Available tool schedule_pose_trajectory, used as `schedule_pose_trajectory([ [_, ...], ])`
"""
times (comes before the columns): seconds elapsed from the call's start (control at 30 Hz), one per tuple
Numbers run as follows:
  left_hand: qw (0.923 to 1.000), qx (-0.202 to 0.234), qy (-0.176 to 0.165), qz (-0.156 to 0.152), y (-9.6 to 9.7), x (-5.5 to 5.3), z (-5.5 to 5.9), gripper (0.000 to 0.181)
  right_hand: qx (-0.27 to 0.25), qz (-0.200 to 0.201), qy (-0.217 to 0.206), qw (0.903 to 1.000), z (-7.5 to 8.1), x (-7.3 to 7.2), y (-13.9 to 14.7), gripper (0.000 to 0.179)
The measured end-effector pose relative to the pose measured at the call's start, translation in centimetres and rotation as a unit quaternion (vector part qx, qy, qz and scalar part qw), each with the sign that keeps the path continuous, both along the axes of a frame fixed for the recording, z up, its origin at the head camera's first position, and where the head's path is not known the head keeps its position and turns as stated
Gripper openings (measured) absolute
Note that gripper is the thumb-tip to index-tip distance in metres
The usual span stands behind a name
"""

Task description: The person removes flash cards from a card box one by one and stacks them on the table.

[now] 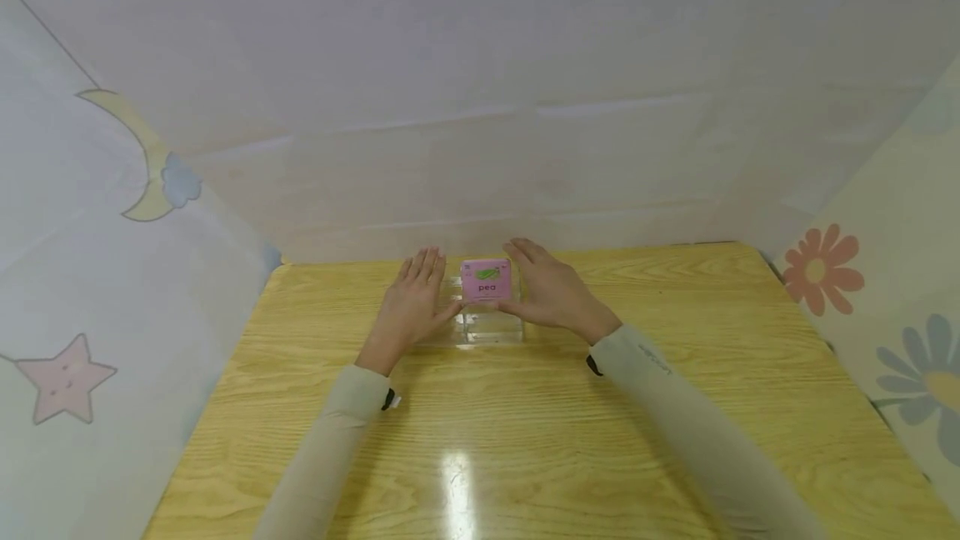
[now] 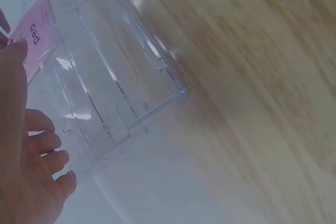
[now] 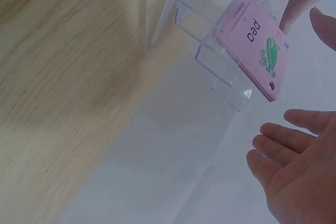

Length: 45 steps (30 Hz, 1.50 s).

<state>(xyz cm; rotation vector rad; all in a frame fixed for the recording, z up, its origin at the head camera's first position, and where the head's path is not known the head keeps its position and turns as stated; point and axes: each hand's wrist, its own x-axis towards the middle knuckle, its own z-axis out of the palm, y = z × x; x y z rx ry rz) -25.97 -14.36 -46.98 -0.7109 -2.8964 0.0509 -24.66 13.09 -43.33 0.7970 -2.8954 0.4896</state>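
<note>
A pink flashcard stack [image 1: 486,282], printed with "pea" and a green pod, leans upright in a clear stepped acrylic stand [image 1: 491,327]. At the stand's left end is my left hand [image 1: 408,307], fingers extended forward. Its thumb overlaps the card's edge in the left wrist view, and its fingertips are right at the stand's side. My right hand [image 1: 551,290] is on the other side, thumb pointing toward the card's lower corner. In the right wrist view, a gap shows between the right fingers [image 3: 281,142] and the cards [image 3: 257,45], which have a punched hole in one corner.
The stand rests near the far edge of a wood-grain table [image 1: 510,432]. Pale cloth walls [image 1: 450,173] rise behind it and on both sides, printed with a moon [image 1: 153,182], a star [image 1: 71,380] and flowers [image 1: 816,271].
</note>
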Motion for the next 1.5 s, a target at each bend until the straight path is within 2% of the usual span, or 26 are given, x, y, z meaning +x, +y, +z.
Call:
schedule_pose_trajectory([
  [0.17, 0.9998, 0.0, -0.022, 0.006, 0.2, 0.1, -0.3, 0.095, 0.003, 0.012, 0.01, 0.9999, 0.0, -0.4, -0.7, 0.102],
  [0.4, 0.9998, -0.019, -0.004, 0.008, 0.3, 0.6, -0.7, 0.088, 0.004, 0.031, 0.019, 0.9993, 0.1, -0.6, -1.5, 0.096],
  [0.8, 0.9997, -0.012, -0.011, 0.018, 0.4, 0.9, -1.1, 0.077, 0.002, 0.058, 0.03, 0.9979, -0.3, -1.0, -2.5, 0.088],
  [1.1, 0.9993, 0.01, -0.028, 0.024, 0.7, 1.0, -1.7, 0.079, 0.013, 0.062, 0.042, 0.9971, -0.7, -1.1, -3.0, 0.086],
  [1.5, 0.9994, 0.016, -0.024, 0.02, 0.6, 0.7, -2.0, 0.079, 0.041, 0.053, 0.077, 0.9948, -0.8, -0.9, -3.8, 0.08],
])
